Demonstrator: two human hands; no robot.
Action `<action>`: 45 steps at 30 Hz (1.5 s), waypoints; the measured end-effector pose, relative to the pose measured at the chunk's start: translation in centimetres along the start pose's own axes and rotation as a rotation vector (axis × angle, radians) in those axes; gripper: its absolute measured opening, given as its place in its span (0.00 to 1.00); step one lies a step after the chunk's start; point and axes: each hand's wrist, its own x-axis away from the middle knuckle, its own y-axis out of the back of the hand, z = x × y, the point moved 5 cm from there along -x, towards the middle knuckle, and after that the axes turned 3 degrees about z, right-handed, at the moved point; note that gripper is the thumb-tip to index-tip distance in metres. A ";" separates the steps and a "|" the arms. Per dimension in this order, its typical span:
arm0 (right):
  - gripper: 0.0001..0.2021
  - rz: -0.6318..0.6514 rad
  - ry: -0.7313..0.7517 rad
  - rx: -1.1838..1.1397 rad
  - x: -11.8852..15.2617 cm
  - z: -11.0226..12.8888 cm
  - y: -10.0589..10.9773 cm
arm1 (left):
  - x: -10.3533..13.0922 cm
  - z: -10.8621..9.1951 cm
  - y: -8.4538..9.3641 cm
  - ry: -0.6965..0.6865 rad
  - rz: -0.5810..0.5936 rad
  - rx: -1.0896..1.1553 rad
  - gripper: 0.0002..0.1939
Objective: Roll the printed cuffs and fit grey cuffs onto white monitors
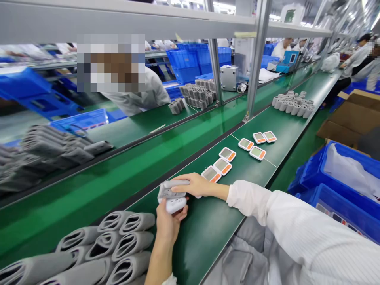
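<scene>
Over the green bench (204, 233), my left hand (170, 217) is closed around a white device (174, 205), holding it from below. A grey cuff (172, 190) lies against the top of the device. My right hand (194, 185) has its fingers closed on that cuff from above. To the right of my hands lie several white monitors (211, 173) with grey screens and orange buttons. Rolled grey cuffs (130, 245) are stacked beside my left forearm.
Across the bench a person in white (142, 89) leans forward near more cuffs (59, 150). A metal post (257, 59) stands at the bench divider. Further along are rolled cuffs (292, 105); blue crates (335, 198) are at right.
</scene>
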 end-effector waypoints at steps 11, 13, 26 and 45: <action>0.31 0.017 0.001 0.043 0.4 0.1 -0.2 | 0.1 -0.3 -0.1 0.022 -0.096 -0.056 0.20; 0.32 0.046 -0.010 0.012 0.6 0.2 -0.5 | -0.1 -0.3 0.1 0.021 -0.104 -0.064 0.18; 0.21 -0.142 0.235 0.162 1.1 1.9 -0.2 | 0.6 -0.2 -1.0 0.042 0.020 0.044 0.16; 0.29 -0.102 0.145 -0.041 -0.7 0.1 -0.7 | -1.1 0.2 0.1 0.066 0.103 0.164 0.26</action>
